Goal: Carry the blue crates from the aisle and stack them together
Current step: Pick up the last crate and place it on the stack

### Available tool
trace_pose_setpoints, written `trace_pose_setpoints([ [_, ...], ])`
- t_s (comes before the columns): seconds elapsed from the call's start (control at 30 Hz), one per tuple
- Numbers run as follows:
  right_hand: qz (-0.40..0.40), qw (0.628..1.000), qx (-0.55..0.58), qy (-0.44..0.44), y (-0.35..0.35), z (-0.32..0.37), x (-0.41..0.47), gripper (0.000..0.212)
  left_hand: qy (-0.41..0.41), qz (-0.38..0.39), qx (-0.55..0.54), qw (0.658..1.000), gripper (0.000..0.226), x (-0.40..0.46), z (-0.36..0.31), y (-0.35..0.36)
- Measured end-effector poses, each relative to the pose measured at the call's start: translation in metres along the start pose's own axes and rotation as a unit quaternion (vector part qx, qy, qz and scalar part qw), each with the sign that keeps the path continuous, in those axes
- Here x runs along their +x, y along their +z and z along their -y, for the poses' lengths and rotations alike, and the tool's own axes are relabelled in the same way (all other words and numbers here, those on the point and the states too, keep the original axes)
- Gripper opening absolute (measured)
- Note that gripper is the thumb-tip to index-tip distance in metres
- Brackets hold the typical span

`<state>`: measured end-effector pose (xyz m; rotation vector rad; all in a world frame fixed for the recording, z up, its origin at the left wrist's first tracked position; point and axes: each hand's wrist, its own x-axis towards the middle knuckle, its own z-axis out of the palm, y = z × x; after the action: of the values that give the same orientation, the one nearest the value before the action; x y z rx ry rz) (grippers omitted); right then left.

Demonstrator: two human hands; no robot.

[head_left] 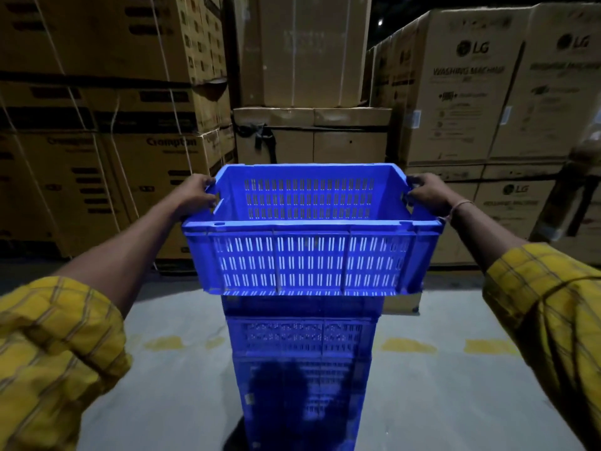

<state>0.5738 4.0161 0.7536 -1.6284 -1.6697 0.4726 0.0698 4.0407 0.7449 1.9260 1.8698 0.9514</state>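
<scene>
Open grey floor (439, 385) left and right of blue crate stack (302, 369). Far side walled by stacked cartons (97, 125); narrow dark gaps between carton columns. Held crate (309, 255) covers stack top.

dim warehouse aisle. grey concrete floor (439, 402) with a broken yellow line (408, 346) across it. strapped crompton cartons (130, 164) stacked high on the left, plain brown cartons (312, 92) far centre, lg washing machine boxes (468, 92) on the right. small ceiling light (380, 23) far up.
</scene>
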Motion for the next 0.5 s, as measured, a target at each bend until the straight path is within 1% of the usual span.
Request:
trace_pose_setpoints([
  [0.1,0.018,1.000,0.001,0.003,0.004,-0.010,0.042,0.026,-0.011,-0.005,0.011,1.000,0.061,0.034,-0.001,0.010],
  [0.27,0.024,1.000,0.006,0.013,0.020,-0.028,0.095,0.031,-0.025,-0.008,0.004,1.000,0.057,0.083,0.009,0.036],
  [0.37,0.019,1.000,-0.005,0.018,0.029,-0.030,0.117,0.029,-0.034,-0.003,0.002,0.999,0.055,0.112,0.017,0.048],
  [0.5,0.030,0.999,0.013,0.035,0.049,-0.041,0.143,0.037,-0.032,-0.003,0.018,0.999,0.049,0.140,0.026,0.058],
])
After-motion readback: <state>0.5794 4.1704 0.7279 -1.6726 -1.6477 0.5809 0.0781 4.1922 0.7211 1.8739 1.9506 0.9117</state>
